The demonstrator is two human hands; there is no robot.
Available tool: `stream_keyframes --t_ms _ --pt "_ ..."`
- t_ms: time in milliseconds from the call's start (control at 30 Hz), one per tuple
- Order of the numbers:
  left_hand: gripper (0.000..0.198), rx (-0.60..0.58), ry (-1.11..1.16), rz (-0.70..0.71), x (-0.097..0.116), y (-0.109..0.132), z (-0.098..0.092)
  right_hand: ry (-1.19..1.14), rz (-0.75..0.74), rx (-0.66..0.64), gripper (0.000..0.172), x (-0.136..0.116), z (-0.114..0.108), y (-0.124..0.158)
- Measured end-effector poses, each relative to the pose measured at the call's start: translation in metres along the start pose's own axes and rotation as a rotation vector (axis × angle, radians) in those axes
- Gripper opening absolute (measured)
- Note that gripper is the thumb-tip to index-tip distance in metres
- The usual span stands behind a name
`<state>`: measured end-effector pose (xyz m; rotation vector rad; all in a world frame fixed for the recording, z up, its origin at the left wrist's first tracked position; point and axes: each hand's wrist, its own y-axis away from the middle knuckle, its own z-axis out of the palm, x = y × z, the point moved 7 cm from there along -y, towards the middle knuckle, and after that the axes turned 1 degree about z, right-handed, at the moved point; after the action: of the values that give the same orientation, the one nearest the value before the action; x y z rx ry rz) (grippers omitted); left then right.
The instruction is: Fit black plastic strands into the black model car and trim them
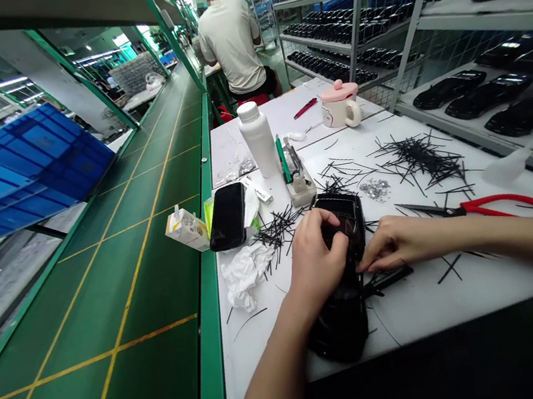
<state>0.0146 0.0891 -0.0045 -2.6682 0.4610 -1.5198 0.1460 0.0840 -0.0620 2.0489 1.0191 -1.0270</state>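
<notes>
Liable to slip onto the scattered black bristles (422,158) if loosely gripped: black model car (347,325) at the near edge of the bench (429,302), clasped by the curled left hand (314,259), right hand (404,239) extended against its side, any hold unclear.

A model car (340,329) is placed on a table (416,311), with strands (422,158) scattered behind it and to its right. Cutters (500,206) are laid to the right, a phone (227,216) to the left. A bottle (257,139) and a mug (340,105) are set further back. Shelves (336,33) are ranged behind and rightward, and a conveyor (117,250) runs along the left.
</notes>
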Motion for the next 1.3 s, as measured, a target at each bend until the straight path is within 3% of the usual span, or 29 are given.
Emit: stream_keyframes --t_ms 200,567,867,1100,1300 --pt "0.015 0.0 -0.02 -0.004 0.001 0.0 -0.001 -0.038 0.022 -0.006 0.028 -0.002 -0.001 -0.003" --pt "0.013 -0.016 0.011 0.027 0.005 0.002 -0.003 -0.489 0.364 -0.051 0.029 0.012 0.006 0.01" --pt "0.017 -0.169 -0.009 0.23 0.024 0.013 0.012 -0.689 0.466 0.011 0.022 0.006 -0.01 0.032" --pt "0.02 -0.225 0.03 0.265 0.033 0.018 0.017 -0.65 0.398 0.123 0.025 -0.005 -0.018 0.033" --pt "0.022 -0.211 0.032 0.243 0.033 0.017 0.015 -0.443 0.406 0.297 0.036 -0.016 -0.029 0.043"
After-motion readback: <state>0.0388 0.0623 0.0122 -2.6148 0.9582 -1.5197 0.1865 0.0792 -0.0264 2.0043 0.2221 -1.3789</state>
